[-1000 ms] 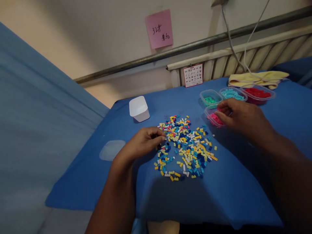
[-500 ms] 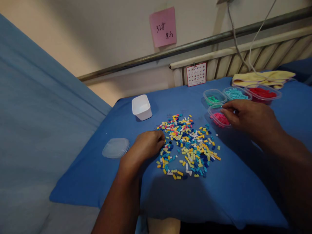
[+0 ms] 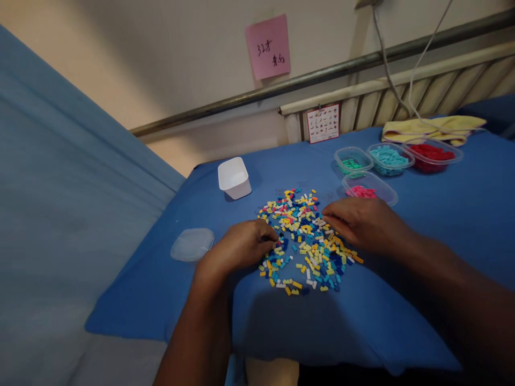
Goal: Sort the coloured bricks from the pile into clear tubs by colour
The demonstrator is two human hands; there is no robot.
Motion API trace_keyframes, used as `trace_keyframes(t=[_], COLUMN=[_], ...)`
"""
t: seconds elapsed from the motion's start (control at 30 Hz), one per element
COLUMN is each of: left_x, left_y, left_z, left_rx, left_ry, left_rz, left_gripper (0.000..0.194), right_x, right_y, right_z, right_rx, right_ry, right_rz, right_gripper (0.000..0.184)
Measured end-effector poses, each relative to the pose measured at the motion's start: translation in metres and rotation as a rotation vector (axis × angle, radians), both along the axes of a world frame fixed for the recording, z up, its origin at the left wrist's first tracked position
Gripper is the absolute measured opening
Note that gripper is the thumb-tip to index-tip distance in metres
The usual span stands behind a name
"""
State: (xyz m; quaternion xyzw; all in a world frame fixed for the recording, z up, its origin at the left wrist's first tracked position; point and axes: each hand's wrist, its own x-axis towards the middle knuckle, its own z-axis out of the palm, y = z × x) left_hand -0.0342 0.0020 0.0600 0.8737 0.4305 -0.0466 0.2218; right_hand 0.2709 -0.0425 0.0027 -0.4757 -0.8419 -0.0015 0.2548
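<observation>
A heap of small bricks in many colours (image 3: 303, 241) lies in the middle of the blue cloth (image 3: 422, 300). My left hand (image 3: 241, 247) rests at the heap's left edge, fingers curled and pinched among the bricks; what they hold is hidden. My right hand (image 3: 364, 224) lies over the heap's right side, fingers bent down onto the bricks. Behind it stands a clear tub with pink bricks (image 3: 369, 187).
Three more clear tubs stand at the back right: green bricks (image 3: 353, 160), light blue bricks (image 3: 388, 157), red bricks (image 3: 432, 152). A white cup (image 3: 234, 178) and a clear lid (image 3: 192, 244) sit to the left. A yellow cloth (image 3: 430, 130) lies by the radiator.
My right hand has left the pink tub and come down-left onto the heap's right side. My left hand stays at the heap's left edge.
</observation>
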Motion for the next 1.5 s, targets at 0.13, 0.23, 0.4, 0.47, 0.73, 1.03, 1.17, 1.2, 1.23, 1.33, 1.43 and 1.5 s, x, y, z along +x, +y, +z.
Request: trace_keyframes(t=[0.13,0.23,0.4,0.47,0.73,1.03,1.17,1.2,1.23,1.33,1.43,1.5], left_x=[0.0,-0.001,0.0,0.0,0.002,0.009,0.013,0.014,0.014,0.012,0.012,0.014], left_y=[-0.001,-0.002,-0.006,-0.006,-0.007,-0.006,-0.007,-0.008,-0.009,-0.01,-0.011,-0.013], left_z=[0.001,0.001,0.003,0.004,-0.001,0.0,-0.001,-0.002,-0.002,-0.001,0.002,0.003], left_rx=[-0.008,-0.003,0.041,0.063,0.115,0.16,0.123,0.115,0.104,0.042,0.0,0.012], left_ry=[-0.009,-0.021,0.067,0.091,0.204,0.067,-0.009,-0.017,-0.018,0.017,0.048,0.053], left_rz=[0.004,0.014,0.084,0.087,0.081,0.036,-0.063,-0.082,-0.089,-0.063,-0.039,-0.04], left_gripper=[0.021,0.022,0.019,0.02,0.017,0.014,0.015,0.016,0.016,0.017,0.019,0.021], right_x=[-0.001,-0.003,-0.008,-0.009,-0.011,-0.012,-0.013,-0.013,-0.013,-0.013,-0.014,-0.015], right_y=[0.001,-0.001,-0.005,-0.005,-0.005,-0.005,-0.005,-0.005,-0.005,-0.005,-0.005,-0.005], right_z=[-0.002,-0.001,0.001,0.001,0.001,0.0,0.0,0.0,0.0,-0.001,-0.001,0.0], right_rx=[-0.025,-0.04,-0.045,-0.039,-0.041,-0.058,-0.071,-0.078,-0.086,-0.106,-0.11,-0.107], right_ry=[0.003,0.011,-0.014,-0.021,-0.03,-0.036,-0.038,-0.036,-0.034,-0.041,-0.051,-0.05], right_rz=[0.014,0.033,0.062,0.083,0.097,0.136,0.144,0.149,0.154,0.155,0.15,0.151], right_gripper=[0.024,0.024,0.025,0.026,0.025,0.027,0.029,0.029,0.029,0.031,0.031,0.031])
